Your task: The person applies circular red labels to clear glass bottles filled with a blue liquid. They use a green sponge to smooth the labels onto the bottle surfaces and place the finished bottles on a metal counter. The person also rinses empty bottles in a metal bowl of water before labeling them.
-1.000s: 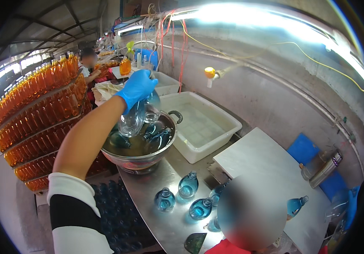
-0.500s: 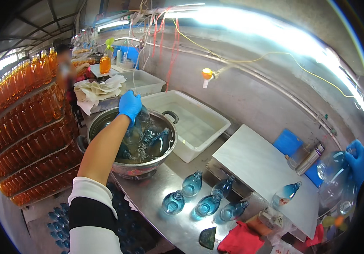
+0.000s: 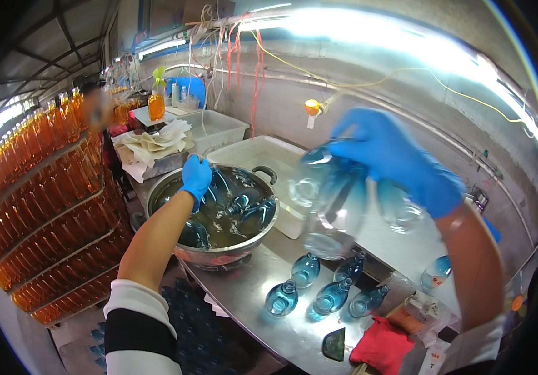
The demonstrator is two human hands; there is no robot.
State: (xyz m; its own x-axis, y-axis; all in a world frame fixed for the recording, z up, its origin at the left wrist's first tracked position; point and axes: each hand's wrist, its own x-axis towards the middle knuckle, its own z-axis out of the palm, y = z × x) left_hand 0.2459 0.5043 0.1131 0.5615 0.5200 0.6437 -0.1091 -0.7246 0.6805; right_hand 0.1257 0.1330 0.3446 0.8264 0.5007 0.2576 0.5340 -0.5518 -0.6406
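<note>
My left hand [image 3: 196, 177], in a blue glove, reaches into a round metal basin [image 3: 251, 240] of liquid and grips a clear bluish bottle [image 3: 222, 187] among others soaking there. My right hand [image 3: 394, 159], also gloved in blue, is raised over the bench and holds a bunch of empty clear bottles [image 3: 334, 200], blurred by motion. Below it, several blue-tinted bottles [image 3: 316, 289] stand on the steel bench [image 3: 250, 300].
White plastic tubs [image 3: 263, 153] stand behind the basin. Racks of orange-filled bottles [image 3: 38, 206] line the left. A person [image 3: 97, 115] works at the far left. A red cloth [image 3: 381, 347] lies at the bench's near edge. Crated blue bottles [image 3: 197, 325] sit under the bench.
My right hand has swung in from the far right to above the bench with the bottles. My left hand went down from above the basin into the liquid.
</note>
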